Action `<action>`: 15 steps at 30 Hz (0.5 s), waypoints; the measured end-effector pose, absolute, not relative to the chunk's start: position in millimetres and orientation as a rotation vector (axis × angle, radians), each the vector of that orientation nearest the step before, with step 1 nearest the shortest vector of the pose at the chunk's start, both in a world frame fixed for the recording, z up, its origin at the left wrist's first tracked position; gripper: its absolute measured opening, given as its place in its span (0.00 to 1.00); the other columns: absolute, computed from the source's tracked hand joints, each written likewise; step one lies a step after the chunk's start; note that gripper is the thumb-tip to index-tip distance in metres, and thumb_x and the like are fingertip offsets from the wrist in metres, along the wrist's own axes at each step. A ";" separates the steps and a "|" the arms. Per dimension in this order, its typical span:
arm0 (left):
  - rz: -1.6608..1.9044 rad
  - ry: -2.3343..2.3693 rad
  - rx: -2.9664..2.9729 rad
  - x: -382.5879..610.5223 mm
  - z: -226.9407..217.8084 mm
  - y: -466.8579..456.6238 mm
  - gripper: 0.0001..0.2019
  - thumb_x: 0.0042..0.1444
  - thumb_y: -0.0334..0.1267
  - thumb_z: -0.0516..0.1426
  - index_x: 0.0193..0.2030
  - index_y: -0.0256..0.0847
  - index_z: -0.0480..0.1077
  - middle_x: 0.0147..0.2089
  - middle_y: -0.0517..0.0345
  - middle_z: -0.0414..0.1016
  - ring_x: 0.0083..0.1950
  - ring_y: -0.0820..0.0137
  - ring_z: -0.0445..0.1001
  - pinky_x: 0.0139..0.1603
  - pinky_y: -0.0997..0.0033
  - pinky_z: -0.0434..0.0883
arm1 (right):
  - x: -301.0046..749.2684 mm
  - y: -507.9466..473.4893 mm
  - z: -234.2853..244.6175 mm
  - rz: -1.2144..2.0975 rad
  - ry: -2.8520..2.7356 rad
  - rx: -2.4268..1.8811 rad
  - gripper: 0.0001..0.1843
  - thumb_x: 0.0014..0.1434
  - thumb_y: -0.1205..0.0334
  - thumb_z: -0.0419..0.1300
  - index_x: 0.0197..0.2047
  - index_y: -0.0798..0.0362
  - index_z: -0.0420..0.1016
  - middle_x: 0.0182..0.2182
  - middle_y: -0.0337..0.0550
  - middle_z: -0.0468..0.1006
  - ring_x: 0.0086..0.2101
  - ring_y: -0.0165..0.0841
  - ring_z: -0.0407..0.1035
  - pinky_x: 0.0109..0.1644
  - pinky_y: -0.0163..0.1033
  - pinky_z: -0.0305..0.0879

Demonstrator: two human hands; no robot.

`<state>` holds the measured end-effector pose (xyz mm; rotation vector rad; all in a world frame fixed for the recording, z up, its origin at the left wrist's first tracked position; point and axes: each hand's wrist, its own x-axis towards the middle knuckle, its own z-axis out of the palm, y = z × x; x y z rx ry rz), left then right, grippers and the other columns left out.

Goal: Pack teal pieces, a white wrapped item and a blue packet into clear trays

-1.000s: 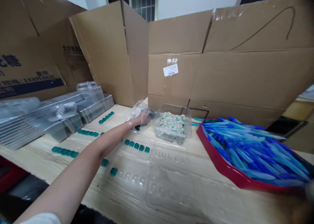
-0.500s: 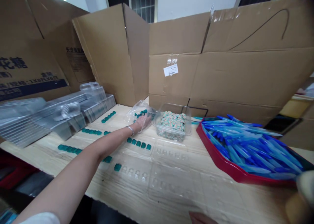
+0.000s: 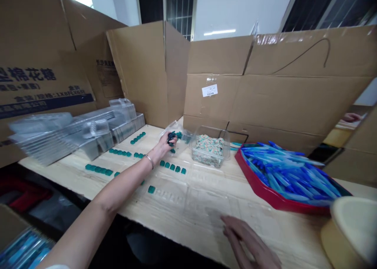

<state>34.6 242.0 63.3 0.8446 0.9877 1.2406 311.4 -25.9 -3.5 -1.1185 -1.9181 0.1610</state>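
Head view: left hand [image 3: 166, 144] doing what?

— Curled nearly shut around a small clump of dark teal plastic pieces [image 3: 171, 138], right against a crumpled clear bag [image 3: 179, 132]. Silver bangle [image 3: 149, 161] on the wrist.

— And the right hand [image 3: 246, 241]?

— Wide open, fingers [image 3: 235, 226] spread, holding nothing. Low over a clear plastic tray [image 3: 203, 198], though touching or hovering, impossible to tell.

— Anything else nearby?

— Rows of teal blocks [image 3: 172, 167] on a pale wooden table [image 3: 294, 225]. Just beside the bag, a clear tub of small patterned packets [image 3: 210, 151]. Farther right, a red tray [image 3: 259, 186] heaped with blue plastic tubes [image 3: 288, 171]. On the left, stacked clear trays [image 3: 59, 133]; behind everything, cardboard boxes [image 3: 153, 76].
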 end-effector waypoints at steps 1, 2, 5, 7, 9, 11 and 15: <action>1.237 0.910 0.767 36.8 62.8 223.8 0.10 0.59 0.35 0.45 0.27 0.37 0.60 0.20 0.62 0.57 0.15 0.82 0.53 0.11 0.85 0.52 | 301.3 -22.5 5.8 0.198 -1.885 -1.145 0.15 0.57 0.62 0.57 0.48 0.48 0.72 0.43 0.45 0.78 0.40 0.37 0.75 0.46 0.37 0.73; 1.231 0.840 0.692 40.2 61.1 204.6 0.10 0.59 0.35 0.45 0.28 0.36 0.60 0.21 0.61 0.58 0.15 0.82 0.53 0.10 0.86 0.52 | 289.3 -19.0 14.6 0.250 -1.834 -1.177 0.14 0.59 0.62 0.55 0.49 0.49 0.71 0.43 0.46 0.77 0.39 0.37 0.74 0.46 0.40 0.73; 1.206 0.692 0.501 56.2 51.9 148.2 0.12 0.60 0.38 0.45 0.29 0.36 0.61 0.23 0.60 0.59 0.16 0.83 0.54 0.11 0.87 0.54 | 247.7 -6.8 33.2 0.368 -1.752 -1.146 0.14 0.61 0.61 0.52 0.49 0.50 0.70 0.43 0.48 0.75 0.36 0.34 0.73 0.43 0.40 0.73; 1.186 0.598 0.358 68.4 44.8 117.2 0.14 0.61 0.40 0.44 0.29 0.35 0.62 0.22 0.60 0.59 0.16 0.83 0.54 0.11 0.87 0.55 | 221.7 0.8 36.7 0.378 -1.737 -1.105 0.15 0.60 0.61 0.53 0.50 0.50 0.70 0.44 0.48 0.73 0.35 0.32 0.72 0.43 0.40 0.72; 1.147 0.530 0.211 78.7 37.6 93.7 0.16 0.61 0.42 0.44 0.28 0.35 0.62 0.20 0.61 0.59 0.15 0.83 0.53 0.11 0.85 0.55 | 201.5 4.6 34.0 0.400 -1.774 -1.052 0.15 0.60 0.63 0.53 0.50 0.50 0.70 0.44 0.48 0.72 0.38 0.33 0.71 0.44 0.39 0.71; 1.116 0.509 0.103 85.3 30.3 77.8 0.18 0.60 0.45 0.44 0.26 0.36 0.62 0.18 0.63 0.57 0.14 0.82 0.51 0.10 0.83 0.55 | 188.4 3.7 27.5 0.416 -1.802 -1.011 0.14 0.59 0.64 0.53 0.48 0.50 0.72 0.45 0.47 0.72 0.44 0.35 0.69 0.48 0.40 0.69; 1.157 0.514 0.036 83.9 19.7 64.1 0.19 0.61 0.46 0.42 0.25 0.36 0.60 0.16 0.65 0.54 0.13 0.82 0.50 0.11 0.83 0.55 | 179.4 -1.1 11.2 0.610 -1.644 -1.020 0.09 0.57 0.63 0.55 0.40 0.52 0.73 0.40 0.47 0.75 0.40 0.35 0.71 0.46 0.41 0.69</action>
